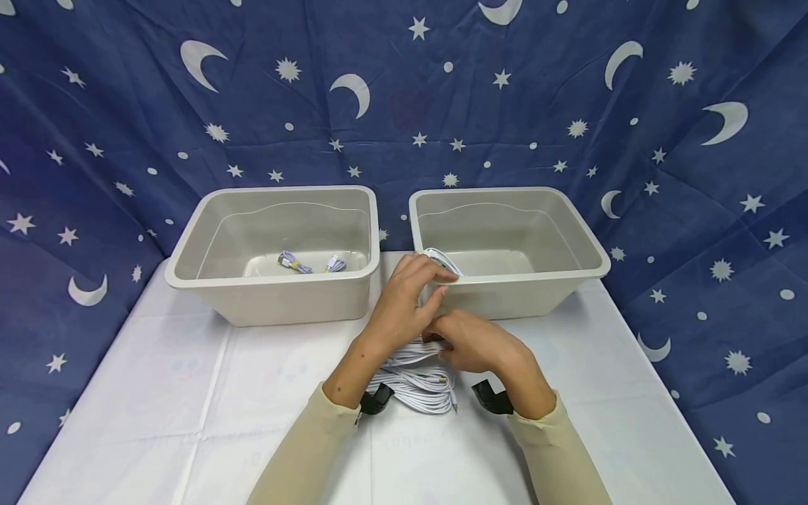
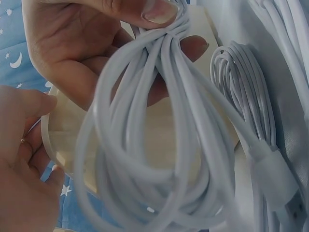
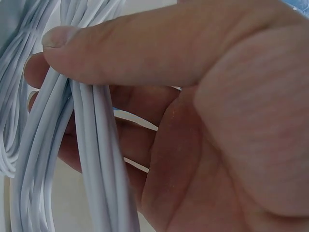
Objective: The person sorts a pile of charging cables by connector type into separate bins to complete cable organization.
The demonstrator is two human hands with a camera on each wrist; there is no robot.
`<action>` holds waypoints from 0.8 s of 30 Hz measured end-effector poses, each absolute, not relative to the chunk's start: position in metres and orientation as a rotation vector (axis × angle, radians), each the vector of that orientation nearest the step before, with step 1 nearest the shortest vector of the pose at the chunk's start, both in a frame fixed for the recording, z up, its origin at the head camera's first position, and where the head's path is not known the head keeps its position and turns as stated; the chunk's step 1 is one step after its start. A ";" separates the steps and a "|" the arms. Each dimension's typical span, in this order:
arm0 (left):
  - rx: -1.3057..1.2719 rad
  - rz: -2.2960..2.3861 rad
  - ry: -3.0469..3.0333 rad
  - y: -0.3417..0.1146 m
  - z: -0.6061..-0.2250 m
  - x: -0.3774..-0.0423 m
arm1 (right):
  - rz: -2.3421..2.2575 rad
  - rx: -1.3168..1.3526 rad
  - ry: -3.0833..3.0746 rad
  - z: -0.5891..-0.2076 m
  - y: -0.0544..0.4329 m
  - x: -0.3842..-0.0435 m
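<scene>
- Pinching a bundle of white cable (image 2: 159, 121) between thumb and fingers, the right hand (image 1: 480, 344) is above the counter (image 1: 265, 414), just in front of the right bin (image 1: 524, 298).
- The held bundle is midway between the counter's left and right edges; its loops spread in front of the right bin in the left wrist view, and a strand runs to a white plug (image 2: 275, 179).
- The left hand (image 1: 400, 301) reaches to the front left corner of the right bin, its fingers at the rim, thumb and index finger apart.
- A white coil (image 1: 445, 261) shows at that same corner, just past the left fingertips; I cannot tell whether the left hand holds it.
- More white bundles make a cable pile (image 1: 413, 386) on the counter, below the hands and nearer the person than the bins.
- The left bin (image 1: 303, 301) is near the counter's back left corner, with 2 small cables (image 1: 294, 262) inside.
- Behind the counter's back edge hangs a blue curtain (image 1: 410, 105) with moons and stars.
</scene>
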State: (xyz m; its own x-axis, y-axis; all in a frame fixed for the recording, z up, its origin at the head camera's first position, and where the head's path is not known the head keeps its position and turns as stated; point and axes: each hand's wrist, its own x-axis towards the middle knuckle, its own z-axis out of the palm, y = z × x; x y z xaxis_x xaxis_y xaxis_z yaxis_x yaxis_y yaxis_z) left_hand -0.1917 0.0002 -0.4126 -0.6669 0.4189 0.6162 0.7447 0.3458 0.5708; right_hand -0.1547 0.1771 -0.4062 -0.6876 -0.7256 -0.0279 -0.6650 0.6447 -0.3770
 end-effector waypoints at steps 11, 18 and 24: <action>-1.034 -1.231 -2.246 0.000 -0.414 -0.193 | -0.497 -1.134 2.701 -0.402 0.181 -0.154; -1.032 -1.225 -2.240 0.001 -0.414 -0.193 | -0.490 -1.130 2.718 -0.399 0.184 -0.153; -1.032 -1.228 -2.235 0.001 -0.414 -0.192 | -0.478 -1.128 2.713 -0.399 0.184 -0.153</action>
